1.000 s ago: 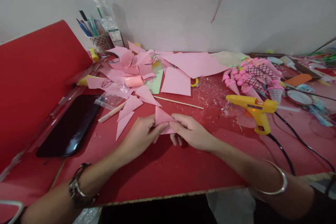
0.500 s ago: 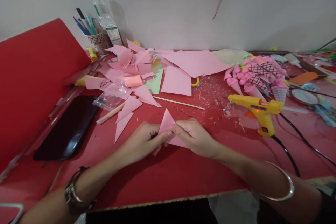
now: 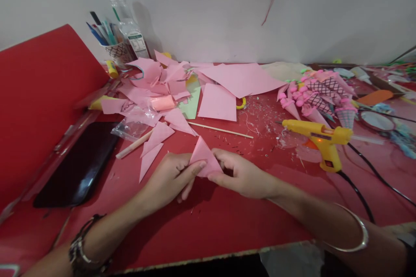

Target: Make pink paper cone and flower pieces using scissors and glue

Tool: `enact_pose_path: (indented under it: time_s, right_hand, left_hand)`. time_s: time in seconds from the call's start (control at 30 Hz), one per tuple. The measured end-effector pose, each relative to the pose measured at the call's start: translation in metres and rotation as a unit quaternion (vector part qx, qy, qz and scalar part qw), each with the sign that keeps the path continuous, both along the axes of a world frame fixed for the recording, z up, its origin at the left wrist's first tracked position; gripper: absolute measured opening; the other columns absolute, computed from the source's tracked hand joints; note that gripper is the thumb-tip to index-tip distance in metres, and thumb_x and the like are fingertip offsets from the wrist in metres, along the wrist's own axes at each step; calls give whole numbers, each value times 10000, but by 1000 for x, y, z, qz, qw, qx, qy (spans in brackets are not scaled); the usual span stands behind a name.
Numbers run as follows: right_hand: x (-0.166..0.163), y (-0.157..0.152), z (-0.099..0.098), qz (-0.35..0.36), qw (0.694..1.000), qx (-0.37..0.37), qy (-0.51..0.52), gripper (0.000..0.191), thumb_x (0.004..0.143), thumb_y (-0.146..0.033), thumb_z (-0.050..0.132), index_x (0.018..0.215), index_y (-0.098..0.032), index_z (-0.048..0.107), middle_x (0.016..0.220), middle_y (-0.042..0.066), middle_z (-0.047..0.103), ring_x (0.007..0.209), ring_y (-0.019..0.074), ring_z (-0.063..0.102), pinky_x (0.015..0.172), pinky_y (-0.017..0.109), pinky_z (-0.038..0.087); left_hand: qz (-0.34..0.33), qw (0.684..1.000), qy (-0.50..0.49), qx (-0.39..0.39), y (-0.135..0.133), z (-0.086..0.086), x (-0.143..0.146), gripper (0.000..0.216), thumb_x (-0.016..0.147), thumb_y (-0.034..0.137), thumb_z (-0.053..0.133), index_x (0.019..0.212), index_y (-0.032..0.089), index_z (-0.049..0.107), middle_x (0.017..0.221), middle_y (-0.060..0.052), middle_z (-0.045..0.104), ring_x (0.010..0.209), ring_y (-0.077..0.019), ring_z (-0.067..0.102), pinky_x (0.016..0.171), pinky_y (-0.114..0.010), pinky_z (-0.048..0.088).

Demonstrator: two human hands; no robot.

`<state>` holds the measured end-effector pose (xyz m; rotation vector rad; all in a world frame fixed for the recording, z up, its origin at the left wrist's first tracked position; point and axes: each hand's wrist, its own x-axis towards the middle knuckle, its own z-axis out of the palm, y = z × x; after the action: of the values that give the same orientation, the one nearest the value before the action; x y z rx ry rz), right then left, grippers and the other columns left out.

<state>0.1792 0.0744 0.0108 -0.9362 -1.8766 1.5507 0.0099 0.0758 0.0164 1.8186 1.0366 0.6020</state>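
Observation:
A folded piece of pink paper (image 3: 204,156), shaped like a triangle with its point up, is held between both hands above the red table (image 3: 201,238). My left hand (image 3: 175,175) pinches its left side, the thumb lying across the front. On the right edge, my right hand (image 3: 238,173) grips the paper between thumb and curled fingers. Just beyond the hands lies a thin wooden stick (image 3: 224,130). Cut pink paper triangles (image 3: 152,149) rest to the left of my left hand. The fingers behind the paper are partly hidden.
A yellow glue gun (image 3: 320,138), its light lit, lies at right with a black cable. Pink paper cones (image 3: 320,95) are piled behind it. A black phone (image 3: 78,164) lies at left. Pink scraps (image 3: 162,78), a pen cup (image 3: 117,54) and a bottle (image 3: 134,37) stand farther back.
The right side of the pink paper has been folded in, so its lower right corner no longer sticks out. My right thumb has moved down to its lower right edge.

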Motion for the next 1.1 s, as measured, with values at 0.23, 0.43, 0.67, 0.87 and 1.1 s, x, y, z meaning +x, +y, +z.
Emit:
enact_pose_path:
  time_s: [0.23,0.43,0.67,0.87,1.1]
  right_hand:
    - [3,-2,1,18,992,61,-106,110,757,-237,506,697,-182,432,591,-57,425,529,66,407,487,177,328]
    - [3,-5,3,78,977,127,-150,209,820,-214,431,626,-165,492,514,-59,394,470,53,342,485,183,282]
    - [-1,-9,5,65,995,33,-64,285,843,-173,324,581,-175,435,523,-38,451,506,64,431,562,191,385]
    - [-1,-7,10,85,994,10,-71,314,825,-144,331,526,-174,421,523,-38,427,490,58,395,523,180,364]
    - [-8,-11,2,-9,998,40,-41,137,788,-177,380,680,-174,463,566,-43,431,475,57,390,454,176,331]
  left_hand:
    - [-45,978,72,192,1,-10,-5,422,864,363,341,534,179,532,388,40,505,365,-77,456,412,-172,309]
    - [-84,934,86,336,2,-18,-11,470,888,411,250,619,177,556,487,-2,549,440,-105,470,446,-202,307]
    - [-70,996,0,61,3,-5,-6,387,872,299,287,588,176,520,376,64,460,333,-60,426,409,-155,321]
    - [-19,998,-49,28,2,-3,-6,395,847,317,289,525,176,469,315,74,405,270,-49,358,379,-161,301]
    - [-13,996,-62,59,3,-1,-2,300,800,274,390,532,165,469,420,60,433,378,-64,390,404,-167,297]
